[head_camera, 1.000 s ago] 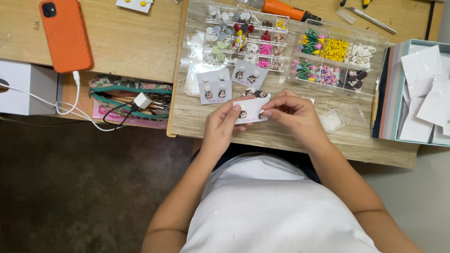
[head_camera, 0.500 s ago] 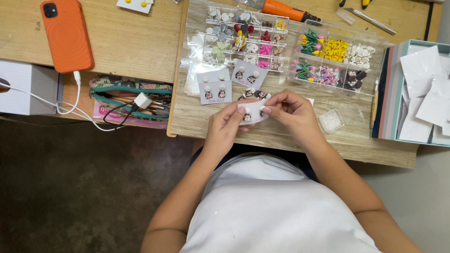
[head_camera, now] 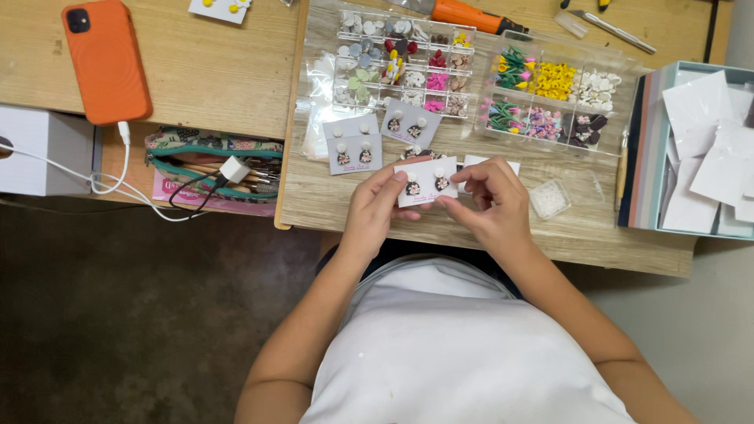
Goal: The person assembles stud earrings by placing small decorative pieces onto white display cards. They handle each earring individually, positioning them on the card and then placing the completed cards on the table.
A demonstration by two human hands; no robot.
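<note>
White earring card (head_camera: 426, 180) now tilted flatter; left hand (head_camera: 373, 210) and right hand (head_camera: 491, 206) pinch it over pale wooden worktop (head_camera: 220, 71), dark floor (head_camera: 118, 314) below.

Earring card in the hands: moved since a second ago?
Barely. The white earring card sits just below the two grey earring cards, as earlier; it is only turned slightly, now face up between left hand and right hand.

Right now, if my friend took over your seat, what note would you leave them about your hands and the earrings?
Left hand and right hand together hold a white earring card with two dark round earrings on it, above the wooden table.
Done: two grey carded pairs lie just beyond.
Left: loose pieces fill the clear bead boxes; blank cards sit in the box at right.
</note>
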